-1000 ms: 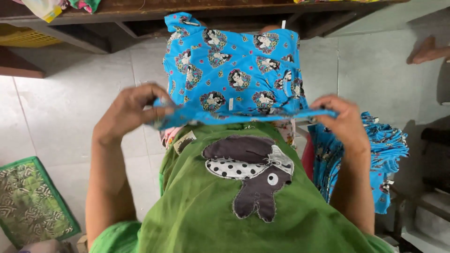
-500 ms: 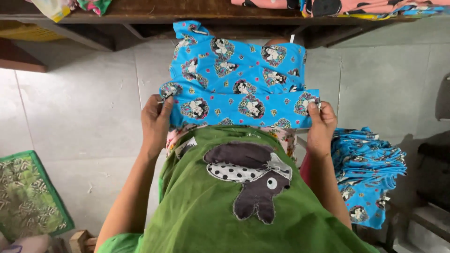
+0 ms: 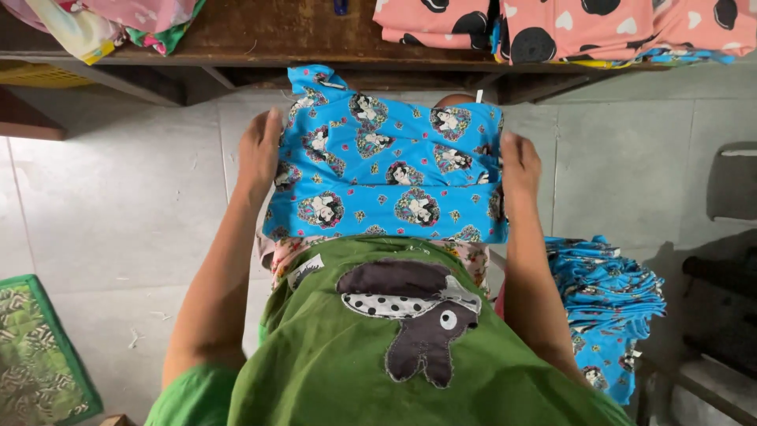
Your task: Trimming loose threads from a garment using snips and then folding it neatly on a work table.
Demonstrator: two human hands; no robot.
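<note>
Both hands slid up blue garment (image 3: 386,170) sides; lower flap folded over.

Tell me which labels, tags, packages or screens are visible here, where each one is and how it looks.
Small white tag: a narrow strip that stands up at the top edge of the blue printed garment, near its right corner, just under the wooden shelf.
No packages, signs or screens are in view.

I see only a small white rectangular cloth label (image 3: 478,95) sticking up at the blue garment's top edge.
</note>
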